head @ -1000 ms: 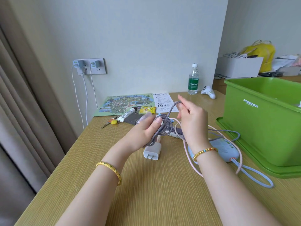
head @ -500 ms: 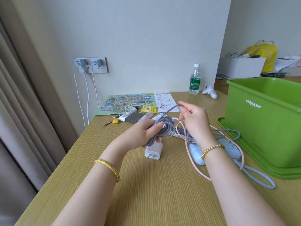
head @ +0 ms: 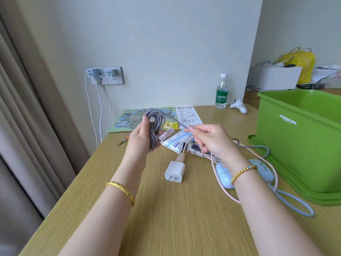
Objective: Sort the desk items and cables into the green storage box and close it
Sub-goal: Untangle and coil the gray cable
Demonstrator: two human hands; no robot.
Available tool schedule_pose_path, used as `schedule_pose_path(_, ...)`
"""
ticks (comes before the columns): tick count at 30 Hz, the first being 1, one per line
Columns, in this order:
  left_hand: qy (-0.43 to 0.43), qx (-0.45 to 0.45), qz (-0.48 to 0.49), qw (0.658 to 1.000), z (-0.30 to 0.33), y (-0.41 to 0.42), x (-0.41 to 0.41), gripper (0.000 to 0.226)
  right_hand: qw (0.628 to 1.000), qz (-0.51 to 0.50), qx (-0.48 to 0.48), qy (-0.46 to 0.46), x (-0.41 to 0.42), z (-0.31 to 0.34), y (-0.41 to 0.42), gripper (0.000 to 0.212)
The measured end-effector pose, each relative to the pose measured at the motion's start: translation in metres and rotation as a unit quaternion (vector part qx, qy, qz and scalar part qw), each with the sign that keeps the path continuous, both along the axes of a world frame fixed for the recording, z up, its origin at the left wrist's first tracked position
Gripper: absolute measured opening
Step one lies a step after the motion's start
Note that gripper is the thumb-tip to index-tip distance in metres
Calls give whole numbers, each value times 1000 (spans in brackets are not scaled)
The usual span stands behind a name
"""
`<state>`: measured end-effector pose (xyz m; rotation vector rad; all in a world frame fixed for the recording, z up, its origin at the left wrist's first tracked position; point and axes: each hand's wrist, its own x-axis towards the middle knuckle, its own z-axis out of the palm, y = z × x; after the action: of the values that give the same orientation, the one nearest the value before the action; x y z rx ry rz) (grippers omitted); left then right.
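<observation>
Grey cable being coiled above the desk, box not yet filled.

The left hand [head: 143, 137] gripped a bundle of grey cable [head: 155, 124] loops, lifted over the desk [head: 177, 218]; the right hand [head: 208, 139] pinched the cable's free tail between thumb and fingertips, stretched taut from the coil. The cable looked light, soft and braided, likely to spring loose unless held across all loops at once, so the coil's middle seemed the best hold. The green box [head: 302, 145] stood open to the right, its lid apparently under it. A charger [head: 175, 171] with a pink cable [head: 221, 183] lay on the desk between the arms.
</observation>
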<state>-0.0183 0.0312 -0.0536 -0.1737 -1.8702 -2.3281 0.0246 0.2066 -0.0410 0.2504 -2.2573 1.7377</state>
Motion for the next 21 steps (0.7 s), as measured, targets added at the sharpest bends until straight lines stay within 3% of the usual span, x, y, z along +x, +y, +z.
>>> schedule_pose_path(6,-51,129,18,990,3,-2,-3,37,989,71,122,-34,-1,-7,-6,25)
schedule_pose_path(11,-48,188,-66,979,4,5,2,46,970,84,222,-54,-2,-17,-13,44)
schedule_pose_path(15,-23,166,-130,977,4,14,8,48,954,79,276,-89,-2,-22,-18,43)
schedule_pose_path(21,-29,112,-133,984,3,20,8,50,944,90,297,-113,-1,-27,-24,38)
